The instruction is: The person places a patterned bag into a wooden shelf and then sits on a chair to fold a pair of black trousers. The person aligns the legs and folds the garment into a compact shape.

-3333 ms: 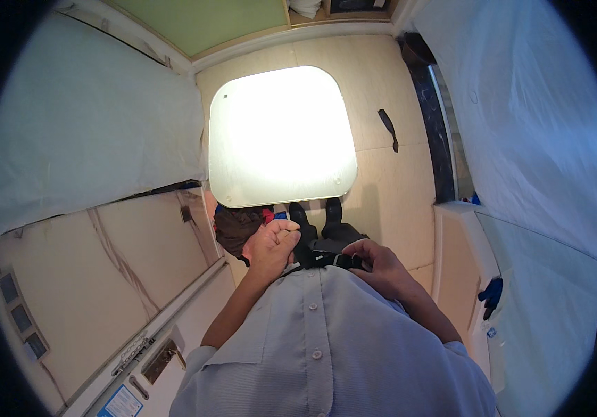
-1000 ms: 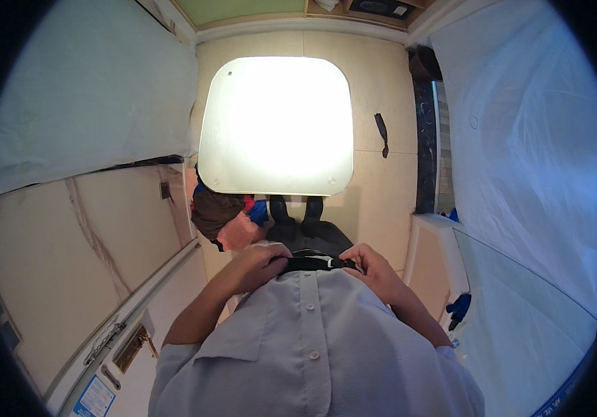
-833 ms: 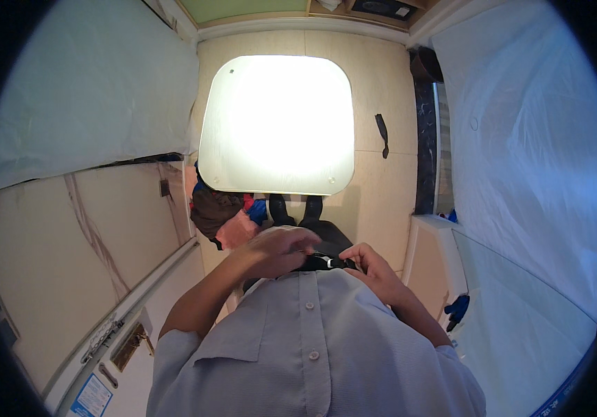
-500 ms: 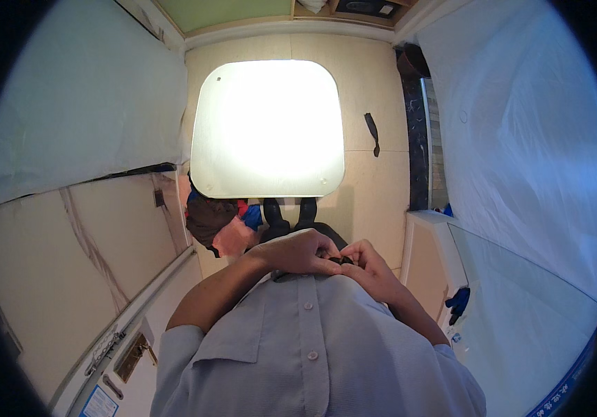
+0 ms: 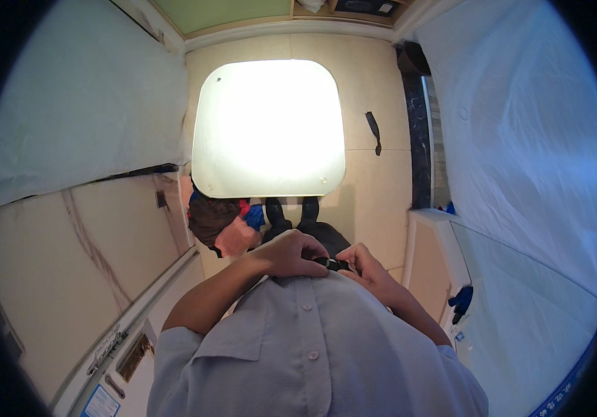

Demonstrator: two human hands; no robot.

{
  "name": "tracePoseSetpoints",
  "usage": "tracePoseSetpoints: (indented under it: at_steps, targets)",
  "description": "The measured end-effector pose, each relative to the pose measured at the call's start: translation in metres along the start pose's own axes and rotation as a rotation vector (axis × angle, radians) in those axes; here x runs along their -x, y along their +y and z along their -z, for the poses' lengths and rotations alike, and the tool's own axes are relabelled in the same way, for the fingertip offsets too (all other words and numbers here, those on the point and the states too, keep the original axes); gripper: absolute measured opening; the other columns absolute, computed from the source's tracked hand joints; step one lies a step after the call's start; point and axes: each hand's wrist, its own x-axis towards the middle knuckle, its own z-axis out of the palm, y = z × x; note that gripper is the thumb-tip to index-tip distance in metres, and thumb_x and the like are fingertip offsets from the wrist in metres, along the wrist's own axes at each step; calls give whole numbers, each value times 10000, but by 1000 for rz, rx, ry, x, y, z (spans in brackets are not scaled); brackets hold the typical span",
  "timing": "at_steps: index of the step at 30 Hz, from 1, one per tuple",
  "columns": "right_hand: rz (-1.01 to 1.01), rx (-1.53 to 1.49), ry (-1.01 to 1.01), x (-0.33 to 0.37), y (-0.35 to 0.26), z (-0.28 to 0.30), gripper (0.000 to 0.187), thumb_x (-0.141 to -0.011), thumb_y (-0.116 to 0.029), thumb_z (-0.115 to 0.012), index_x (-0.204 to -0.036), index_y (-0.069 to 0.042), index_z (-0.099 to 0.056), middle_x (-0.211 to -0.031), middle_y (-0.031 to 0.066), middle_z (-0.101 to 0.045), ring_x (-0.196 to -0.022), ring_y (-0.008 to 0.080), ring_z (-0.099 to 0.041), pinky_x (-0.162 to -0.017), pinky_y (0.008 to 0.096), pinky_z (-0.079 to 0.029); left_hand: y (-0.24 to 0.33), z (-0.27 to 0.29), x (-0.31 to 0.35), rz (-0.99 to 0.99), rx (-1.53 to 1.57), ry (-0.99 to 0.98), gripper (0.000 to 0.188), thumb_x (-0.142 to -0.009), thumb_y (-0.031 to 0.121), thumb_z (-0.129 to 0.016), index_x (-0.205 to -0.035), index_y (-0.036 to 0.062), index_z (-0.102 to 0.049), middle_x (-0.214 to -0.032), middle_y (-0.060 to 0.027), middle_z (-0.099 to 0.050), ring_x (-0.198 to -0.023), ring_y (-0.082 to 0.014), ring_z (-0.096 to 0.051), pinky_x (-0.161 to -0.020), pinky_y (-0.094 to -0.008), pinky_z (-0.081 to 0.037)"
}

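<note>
The left hand (image 5: 298, 254) and right hand (image 5: 366, 270) are gripping a black belt (image 5: 334, 263) below the grey shirt (image 5: 312, 333), a white table (image 5: 269, 128) standing ahead, clothes (image 5: 216, 221) lying left, a black strip (image 5: 373, 132) right.

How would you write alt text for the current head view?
The right hand holds a black strap at the waist of a grey shirt, the left hand close by. Ahead is a glaring white surface with rounded corners, bundled cloth by its near left corner, a black item on the floor at right.
</note>
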Motion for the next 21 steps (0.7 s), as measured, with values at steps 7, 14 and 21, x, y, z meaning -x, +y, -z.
tracePoseSetpoints:
  at_steps: [7,14,21]
  targets:
    - [32,-4,-29,-2,-4,-6,319,-977,-196,-653,-1202,-33,-496,-1033,86,-543,-903,162,-525,-816,304,-452,-5,-2,25,2,-36,121,361,-794,271,-805,-1069,43,-754,-918,-53,-615,-863,-163,-582,-757,-298,-480]
    - [-35,34,-77,-5,-18,-14,304,-972,-165,-655,-1190,-30,-492,-997,73,-518,-861,150,-493,-788,299,-434,-23,-3,51,107,144,204,374,-775,275,-805,-1025,2,-750,-948,-73,-640,-879,-165,-616,-778,-291,-492]
    - [-46,56,-68,-7,-19,-19,266,-986,-163,-635,-1187,-58,-497,-967,59,-489,-841,146,-471,-778,290,-424,-33,1,82,240,235,353,270,-843,231,-759,-992,7,-733,-934,-42,-658,-850,-115,-627,-766,-261,-506]
